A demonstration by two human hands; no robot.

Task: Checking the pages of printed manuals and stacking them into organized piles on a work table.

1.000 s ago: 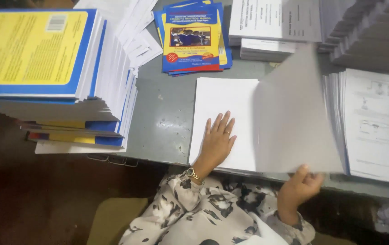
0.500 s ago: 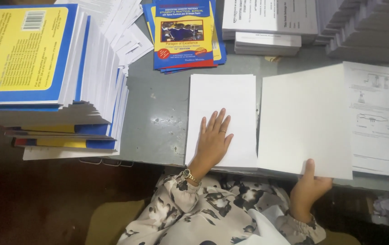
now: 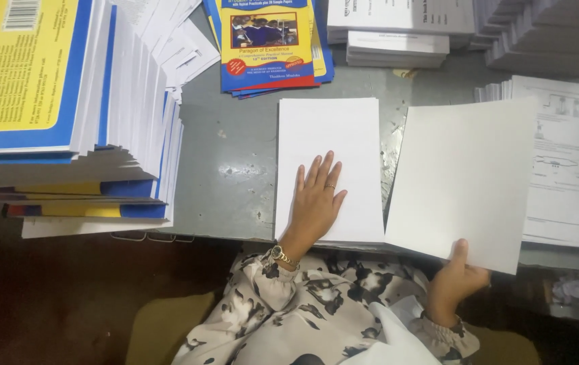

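Item: left hand [image 3: 318, 199], ring on one finger, wristwatch [image 3: 280, 255] at the wrist. It lay flat, fingers spread, grip open, palm pressed on a blank white sheet stack [image 3: 330, 169] at the near edge of the grey bench [image 3: 235, 176].

Item: right hand [image 3: 457, 278]. Grip closed on the lower edge of a loose blank white sheet [image 3: 462, 179], thumb on top. The sheet was held just right of the stack, tilted slightly, its left corner close to the stack's right edge, its right side overlapping a pile of printed pages with diagrams [image 3: 570, 162].

Item: tall stack of yellow-and-blue books [image 3: 39, 88], far left, with white page edges showing.

Item: small pile of booklets with blue, yellow and red covers [image 3: 269, 44], beyond the white stack.

Item: bundles of printed white papers [image 3: 397, 30], top right, and further grey-edged bundles [image 3: 546, 34] beside them.

Item: patterned black-and-cream sleeves [image 3: 303, 304], foreground.
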